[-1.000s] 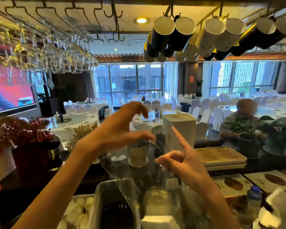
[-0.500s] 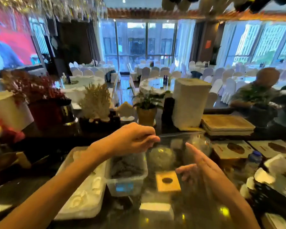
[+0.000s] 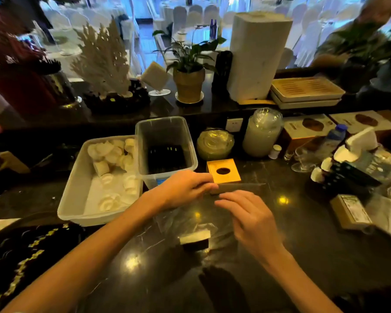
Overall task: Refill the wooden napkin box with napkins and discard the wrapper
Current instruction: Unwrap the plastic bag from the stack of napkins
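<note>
A clear plastic wrapper [image 3: 242, 187] hangs over the dark counter, its top edge stretched to the right from my left hand [image 3: 185, 187], which pinches it. My right hand [image 3: 250, 216] lies just below that edge with its fingers stretched out flat against the film. Right behind my hands sits the wooden napkin box [image 3: 223, 175], light wood with an oval hole in its top. Seen through the film, a small dark block topped with white napkins [image 3: 194, 239] rests on the counter nearer to me.
A white tray of rolled towels [image 3: 77, 188] and a clear plastic bin [image 3: 142, 136] stand to the left. Wrapped stacks of lids [image 3: 261, 132], boxes, a bottle and glasses crowd the right. Plants, a tall white block [image 3: 257, 55] and a seated person are behind the raised ledge.
The view has tilted down from the dining room to the counter. Both hands have lowered the wrapper from face height to just above the counter, in front of the wooden box.
</note>
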The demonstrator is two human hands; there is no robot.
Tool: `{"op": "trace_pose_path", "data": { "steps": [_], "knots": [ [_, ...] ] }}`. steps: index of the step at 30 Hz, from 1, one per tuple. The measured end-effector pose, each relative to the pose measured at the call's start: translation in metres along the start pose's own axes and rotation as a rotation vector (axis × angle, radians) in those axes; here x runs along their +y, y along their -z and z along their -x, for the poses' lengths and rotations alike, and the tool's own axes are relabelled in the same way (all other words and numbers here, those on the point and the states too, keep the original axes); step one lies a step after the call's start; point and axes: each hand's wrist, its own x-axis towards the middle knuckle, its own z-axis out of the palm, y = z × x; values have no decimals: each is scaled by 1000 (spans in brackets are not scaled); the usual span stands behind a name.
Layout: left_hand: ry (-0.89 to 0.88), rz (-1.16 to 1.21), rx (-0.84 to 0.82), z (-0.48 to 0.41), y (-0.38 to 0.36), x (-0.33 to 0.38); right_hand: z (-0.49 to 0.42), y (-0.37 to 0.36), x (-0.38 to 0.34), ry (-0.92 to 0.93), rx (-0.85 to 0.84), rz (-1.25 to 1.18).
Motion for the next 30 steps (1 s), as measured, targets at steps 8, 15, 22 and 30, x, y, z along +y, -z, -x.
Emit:
{"op": "trace_pose_path", "data": {
  "steps": [8,15,22,30],
  "knots": [
    [-8,-16,-87,9,15,-3,-30,6,-11,11,-381,273],
    [-69,-436,13,24,17,-2,-8,39,-29,89,-587,265],
    [-113,-585,82,31,19,22,14,59,-50,56,-858,256],
    [-98,-506,120,36,-16,41,-16,4,-69,-303,-994,90]
  ]
}}
